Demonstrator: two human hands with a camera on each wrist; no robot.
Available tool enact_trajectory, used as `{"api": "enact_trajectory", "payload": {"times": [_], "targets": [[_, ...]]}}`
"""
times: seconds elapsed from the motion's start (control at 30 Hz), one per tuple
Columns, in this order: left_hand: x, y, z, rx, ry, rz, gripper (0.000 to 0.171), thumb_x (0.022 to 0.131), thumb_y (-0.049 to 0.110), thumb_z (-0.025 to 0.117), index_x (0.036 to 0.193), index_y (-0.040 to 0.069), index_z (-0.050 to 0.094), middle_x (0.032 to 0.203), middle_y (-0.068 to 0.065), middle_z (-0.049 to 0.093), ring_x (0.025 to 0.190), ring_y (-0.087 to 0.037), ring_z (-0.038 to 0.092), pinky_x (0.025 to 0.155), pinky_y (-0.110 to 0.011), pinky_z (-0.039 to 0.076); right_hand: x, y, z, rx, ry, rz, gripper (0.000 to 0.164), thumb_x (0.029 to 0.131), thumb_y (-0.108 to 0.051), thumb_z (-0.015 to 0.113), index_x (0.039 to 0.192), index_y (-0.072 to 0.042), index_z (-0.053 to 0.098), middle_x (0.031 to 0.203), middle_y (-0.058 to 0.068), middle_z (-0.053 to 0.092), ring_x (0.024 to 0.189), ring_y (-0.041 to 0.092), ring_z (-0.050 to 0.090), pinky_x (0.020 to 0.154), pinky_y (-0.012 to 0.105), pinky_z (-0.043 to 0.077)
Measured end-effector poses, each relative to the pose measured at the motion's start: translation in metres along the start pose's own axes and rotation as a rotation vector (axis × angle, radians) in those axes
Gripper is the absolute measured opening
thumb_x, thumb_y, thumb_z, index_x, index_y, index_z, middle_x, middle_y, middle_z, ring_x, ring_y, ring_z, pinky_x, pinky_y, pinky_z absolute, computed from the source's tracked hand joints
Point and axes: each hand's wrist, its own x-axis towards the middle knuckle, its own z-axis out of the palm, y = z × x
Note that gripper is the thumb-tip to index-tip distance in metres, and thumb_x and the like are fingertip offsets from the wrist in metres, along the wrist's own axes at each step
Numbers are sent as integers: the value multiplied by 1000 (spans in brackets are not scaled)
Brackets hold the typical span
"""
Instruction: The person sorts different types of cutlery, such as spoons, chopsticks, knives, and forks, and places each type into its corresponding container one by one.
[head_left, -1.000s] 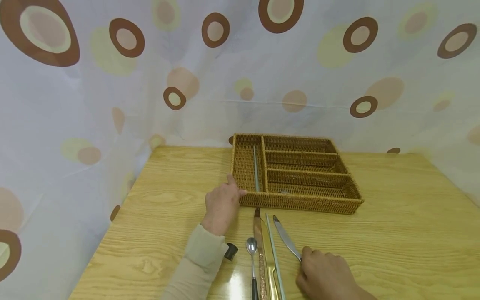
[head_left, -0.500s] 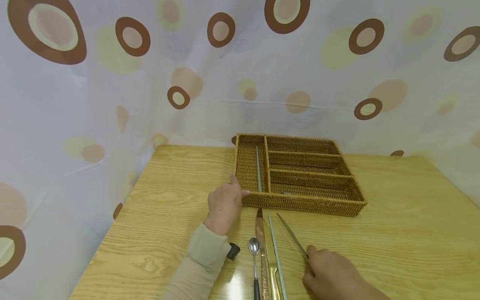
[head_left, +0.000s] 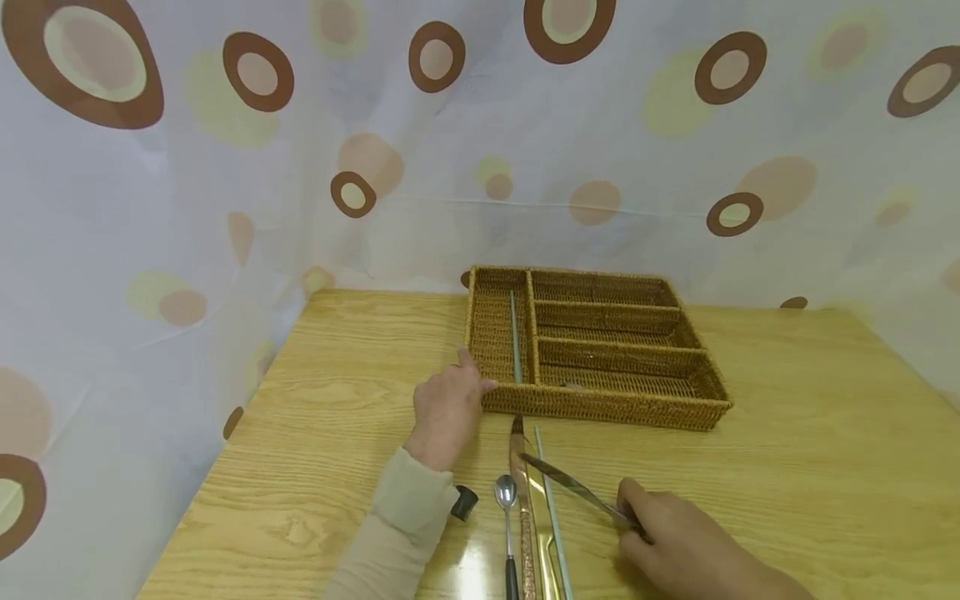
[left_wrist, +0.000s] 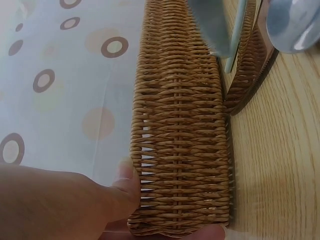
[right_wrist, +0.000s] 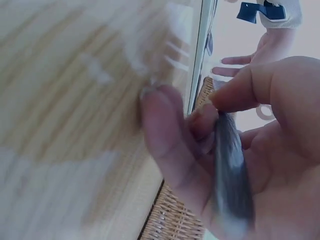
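My left hand (head_left: 447, 412) grips the near left corner of a wicker cutlery tray (head_left: 607, 405); its thumb (left_wrist: 127, 187) lies over the rim in the left wrist view. My right hand (head_left: 678, 537) pinches the handle of a silver table knife (head_left: 581, 487), whose blade slants left across the other cutlery. In the right wrist view the knife's handle (right_wrist: 231, 180) lies between thumb and fingers. Below the tray lie a spoon (head_left: 506, 493) with a dark handle, a copper-coloured knife (head_left: 525, 533), a gold knife (head_left: 540, 508) and a pale green stick (head_left: 553, 517), side by side.
The tray has a long left compartment holding another pale green stick (head_left: 515, 342), and three compartments on the right. A small grey metal piece (head_left: 572, 386) shows in the nearest one. Behind the wooden table (head_left: 810, 467) hangs a patterned curtain (head_left: 450, 150).
The silver knife's blade has swung left, from right of the pale green stick to over the gold knife. My right hand has shifted slightly right. My left hand stays on the tray's corner.
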Motion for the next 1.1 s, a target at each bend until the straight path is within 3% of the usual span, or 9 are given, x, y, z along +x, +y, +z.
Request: {"api": "enact_trajectory", "payload": {"times": [0.2, 0.37, 0.6, 0.83, 1.1], "targets": [[-1, -2, -1, 3, 25, 15, 67, 89, 47, 46, 132, -4, 39, 50, 2, 38, 40, -9, 29, 35, -20, 24, 2, 1, -9, -1, 37, 13, 11, 85, -8, 53, 84, -14, 45, 58, -12, 39, 49, 1, 33, 41, 20, 33], [-2, -2, -2, 8, 45, 23, 67, 89, 46, 47, 132, -5, 39, 50, 1, 39, 40, -9, 30, 34, -20, 25, 5, 1, -21, -39, 91, -17, 14, 83, -5, 55, 87, -14, 46, 60, -12, 40, 50, 1, 35, 42, 21, 35], [-2, -3, -2, 6, 55, 17, 67, 88, 46, 47, 131, -5, 40, 49, 1, 39, 39, -9, 31, 34, -21, 26, 16, 1, -48, -94, 124, 31, 8, 89, -16, 57, 83, -20, 54, 60, -12, 46, 50, 2, 39, 42, 22, 36], [-2, -3, -1, -17, 36, -4, 67, 89, 45, 49, 132, -4, 38, 49, 1, 40, 40, -10, 31, 35, -22, 26, 35, 9, -80, -176, 201, -69, 5, 92, -23, 57, 88, -21, 59, 71, -13, 54, 57, 0, 47, 48, 24, 41], [-1, -1, 1, -15, 31, 0, 67, 89, 46, 48, 133, -4, 38, 49, 0, 41, 39, -10, 32, 35, -22, 28, 63, 19, -108, -310, 239, -127, 8, 91, -18, 58, 95, -13, 62, 79, -6, 61, 63, 2, 49, 52, 26, 43]]}}
